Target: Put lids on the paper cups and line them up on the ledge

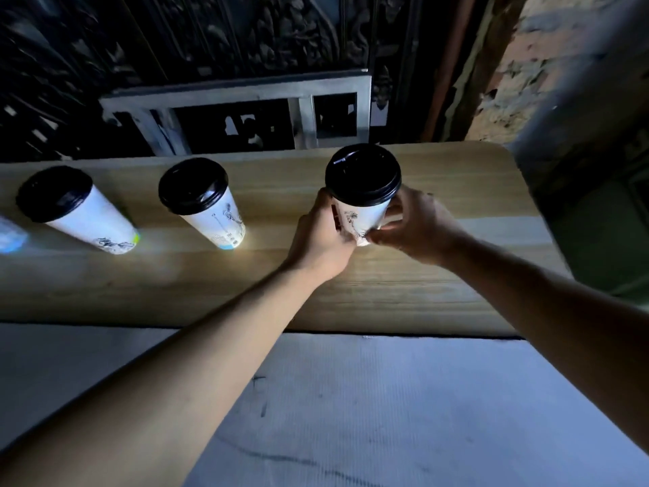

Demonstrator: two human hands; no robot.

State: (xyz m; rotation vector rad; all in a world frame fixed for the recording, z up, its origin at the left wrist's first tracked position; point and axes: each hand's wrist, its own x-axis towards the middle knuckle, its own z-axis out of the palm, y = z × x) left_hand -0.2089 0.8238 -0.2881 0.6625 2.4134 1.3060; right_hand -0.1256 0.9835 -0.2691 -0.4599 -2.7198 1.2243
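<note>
Three white paper cups with black lids stand in a row on the wooden ledge (404, 286). The right cup (361, 214) carries a black lid (362, 174), and both my hands hold its body. My left hand (321, 237) grips its left side. My right hand (412, 224) curls round its right side and base. To its left stand the middle lidded cup (210, 212) and the left lidded cup (87, 219), both untouched. A blurred bit of another cup (10, 237) shows at the far left edge.
Behind the ledge is a dark carved screen with a metal frame (238, 96). A rough wall (562, 65) rises at the right, past the ledge's rounded corner. A pale grey surface (386, 416) lies below the ledge's near edge.
</note>
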